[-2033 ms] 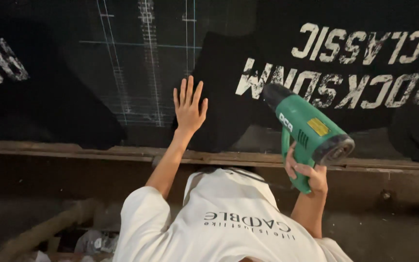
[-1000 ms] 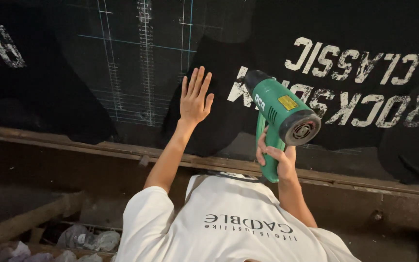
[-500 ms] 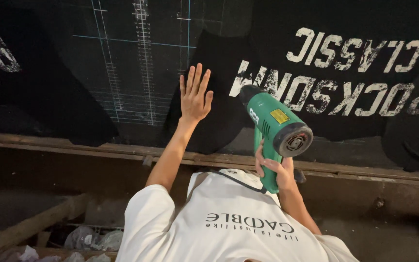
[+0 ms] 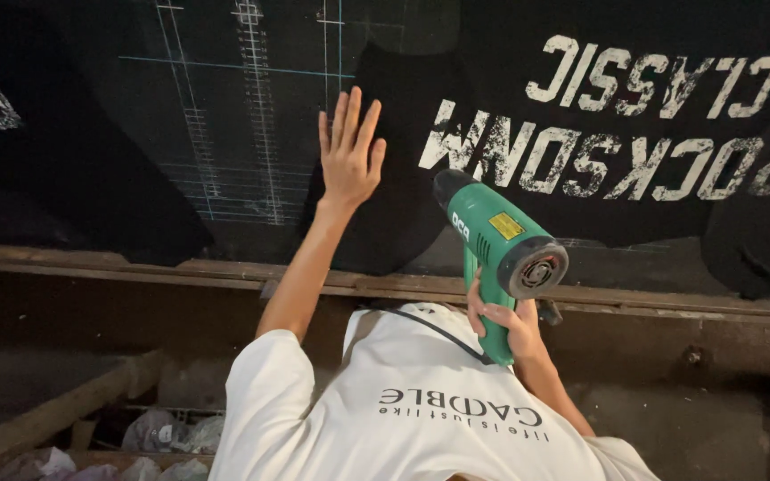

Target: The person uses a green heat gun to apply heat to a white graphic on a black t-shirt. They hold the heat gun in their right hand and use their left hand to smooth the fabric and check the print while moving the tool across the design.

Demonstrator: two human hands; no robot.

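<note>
Heat gun, green, gripped by right hand, nozzle aimed at black printed sheet just right of left hand, spread flat. Risk: hot air scorching fingers or sheet if lingering.

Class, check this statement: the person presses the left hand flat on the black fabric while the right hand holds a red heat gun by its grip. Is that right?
Not quite: the heat gun is green, not red, as the head view shows. The rest stands: the left hand lies flat on the black fabric, and the right hand holds the gun by its grip.
</note>
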